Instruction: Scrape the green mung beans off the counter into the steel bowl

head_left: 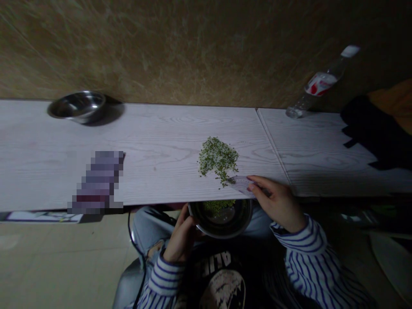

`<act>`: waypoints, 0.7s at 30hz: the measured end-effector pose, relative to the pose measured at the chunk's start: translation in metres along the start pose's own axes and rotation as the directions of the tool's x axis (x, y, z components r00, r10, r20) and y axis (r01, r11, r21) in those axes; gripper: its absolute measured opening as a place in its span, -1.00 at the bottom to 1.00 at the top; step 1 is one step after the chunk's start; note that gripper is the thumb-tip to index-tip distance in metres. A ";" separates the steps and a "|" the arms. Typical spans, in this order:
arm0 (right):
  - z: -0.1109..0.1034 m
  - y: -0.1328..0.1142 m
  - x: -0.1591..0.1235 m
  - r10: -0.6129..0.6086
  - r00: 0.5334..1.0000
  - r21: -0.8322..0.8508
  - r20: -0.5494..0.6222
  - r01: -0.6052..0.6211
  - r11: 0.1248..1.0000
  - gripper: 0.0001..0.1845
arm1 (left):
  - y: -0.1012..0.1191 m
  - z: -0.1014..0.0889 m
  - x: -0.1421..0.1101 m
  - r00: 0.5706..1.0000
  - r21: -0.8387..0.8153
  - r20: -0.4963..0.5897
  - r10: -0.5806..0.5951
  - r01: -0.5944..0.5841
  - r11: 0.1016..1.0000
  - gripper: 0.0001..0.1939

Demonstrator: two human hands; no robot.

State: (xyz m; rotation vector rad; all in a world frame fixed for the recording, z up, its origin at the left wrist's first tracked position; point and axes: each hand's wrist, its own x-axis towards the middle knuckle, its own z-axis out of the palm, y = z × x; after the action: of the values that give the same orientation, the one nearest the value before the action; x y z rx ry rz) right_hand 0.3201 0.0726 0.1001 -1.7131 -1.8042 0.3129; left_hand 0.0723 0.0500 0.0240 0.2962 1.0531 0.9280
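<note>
A loose pile of small green beans (218,156) mixed with white grains lies on the white wood-grain table. My right hand (278,201) pinches a thin clear plastic piece (241,184) between thumb and fingers. Its far end touches the pile's near tip, close to the table's front edge. Just below that edge, my left hand (183,234) grips the rim of a steel bowl (225,235) at its left side. Green beans (220,207) lie in the bowl, and the table edge hides its far part.
A second steel bowl (77,107) stands at the back left. Nearer on the left lies a pixelated flat item (99,182). A clear bottle (317,88) with a white cap stands by the wall at right, beside dark cloth (380,133). A seam (273,146) crosses the table (161,171).
</note>
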 end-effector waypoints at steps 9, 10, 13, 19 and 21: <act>0.000 -0.001 -0.002 -0.011 1.000 0.020 0.020 0.011 1.000 -0.73 | 0.000 0.001 0.001 1.000 0.000 -0.012 -0.003 0.003 1.000 -0.46; 0.000 0.000 -0.002 -0.007 1.000 0.023 0.018 0.006 1.000 -0.73 | 0.000 0.001 0.001 1.000 -0.003 -0.011 -0.001 0.000 1.000 -0.46; 0.002 0.000 -0.001 0.000 1.000 0.027 0.019 0.000 1.000 -0.72 | 0.001 0.001 0.000 1.000 -0.008 -0.004 0.003 -0.003 1.000 -0.47; 0.007 0.001 0.002 0.017 1.000 0.020 0.015 -0.017 1.000 -0.71 | 0.004 0.002 -0.002 1.000 0.007 -0.024 0.003 -0.003 1.000 -0.47; 0.006 0.003 0.002 0.035 0.999 0.010 0.002 -0.035 0.999 -0.70 | 0.004 0.002 -0.003 0.999 0.004 -0.037 0.000 0.000 1.000 -0.47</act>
State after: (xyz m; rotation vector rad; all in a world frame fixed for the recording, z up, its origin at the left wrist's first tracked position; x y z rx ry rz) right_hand 0.3185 0.0765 0.0943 -1.7398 -1.7721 0.3381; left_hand 0.0713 0.0510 0.0293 0.2831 1.0894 0.9341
